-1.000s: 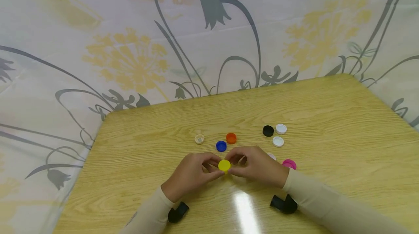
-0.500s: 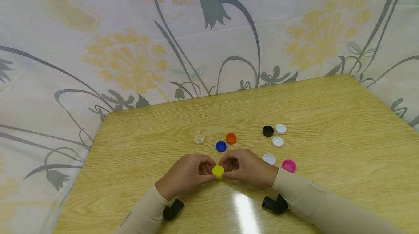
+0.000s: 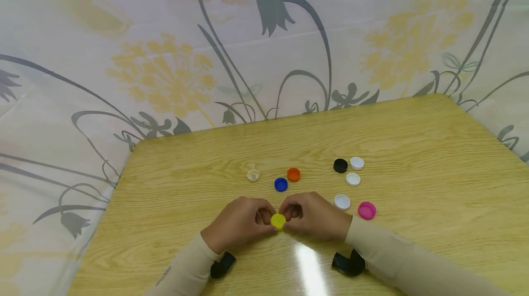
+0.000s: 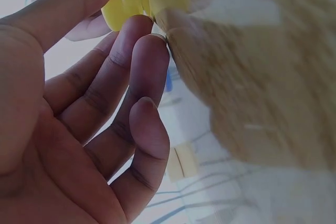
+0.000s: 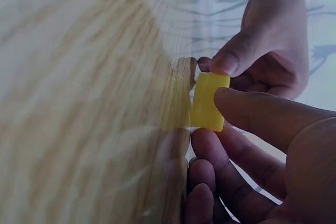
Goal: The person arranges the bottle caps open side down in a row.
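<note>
A yellow bottle cap [image 3: 278, 221] is between my two hands at the near middle of the table, its smooth top facing up. My left hand [image 3: 241, 223] pinches it from the left with thumb and fingertips. From the right, my right hand [image 3: 316, 217] pinches the same cap. In the right wrist view the yellow cap [image 5: 210, 102] stands against the wooden surface, with fingertips of both hands on its sides. The left wrist view shows only part of the yellow cap [image 4: 123, 1], cut off at the top; lower fingertips there brush the table.
Beyond my hands lie a blue cap [image 3: 281, 184], an orange cap [image 3: 294, 174] and a cream cap [image 3: 253, 175]. To the right are a black cap [image 3: 340, 165], white caps [image 3: 357, 163] and a pink cap [image 3: 367, 210]. A patterned cloth [image 3: 248, 57] hangs behind the wooden table [image 3: 186, 162].
Both hands have brought the yellow cap a little nearer to me and slightly left, down to the table. A white cap partly hidden by my right hand now shows fully.
</note>
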{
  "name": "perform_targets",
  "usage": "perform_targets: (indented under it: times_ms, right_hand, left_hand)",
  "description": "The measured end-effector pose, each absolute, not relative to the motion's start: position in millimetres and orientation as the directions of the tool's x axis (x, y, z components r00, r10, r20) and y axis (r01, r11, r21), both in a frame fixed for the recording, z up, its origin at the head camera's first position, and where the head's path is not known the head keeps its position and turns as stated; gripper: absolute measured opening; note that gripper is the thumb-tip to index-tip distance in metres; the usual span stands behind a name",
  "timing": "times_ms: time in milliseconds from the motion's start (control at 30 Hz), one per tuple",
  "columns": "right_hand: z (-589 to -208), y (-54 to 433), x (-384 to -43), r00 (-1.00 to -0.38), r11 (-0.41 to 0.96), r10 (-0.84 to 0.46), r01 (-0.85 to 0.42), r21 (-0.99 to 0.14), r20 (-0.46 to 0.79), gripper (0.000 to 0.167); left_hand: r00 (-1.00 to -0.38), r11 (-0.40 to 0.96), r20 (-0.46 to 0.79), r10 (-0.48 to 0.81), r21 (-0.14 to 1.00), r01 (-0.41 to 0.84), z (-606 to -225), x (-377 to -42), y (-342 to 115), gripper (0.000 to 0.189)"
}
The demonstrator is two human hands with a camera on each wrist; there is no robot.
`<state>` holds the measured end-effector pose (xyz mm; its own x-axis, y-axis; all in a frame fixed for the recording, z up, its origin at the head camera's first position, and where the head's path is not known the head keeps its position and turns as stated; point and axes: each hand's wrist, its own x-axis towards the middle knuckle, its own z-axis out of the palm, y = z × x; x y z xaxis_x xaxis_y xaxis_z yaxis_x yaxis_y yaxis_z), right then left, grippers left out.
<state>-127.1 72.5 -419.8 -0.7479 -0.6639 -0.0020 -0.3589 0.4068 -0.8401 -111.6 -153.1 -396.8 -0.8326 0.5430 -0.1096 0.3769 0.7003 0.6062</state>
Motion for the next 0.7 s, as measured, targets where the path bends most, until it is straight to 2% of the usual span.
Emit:
perform_targets:
  times_ms: [700]
  right_hand:
    - [-416.9, 72.9, -126.3, -0.73, 0.407, -0.684, -0.377, -0.832, -0.003, 0.018]
  left_hand:
    - [-0.821, 0.707, -0.132, 0.555, 0.594, 0.383, -394.2, -111.1, -153.1, 0.029]
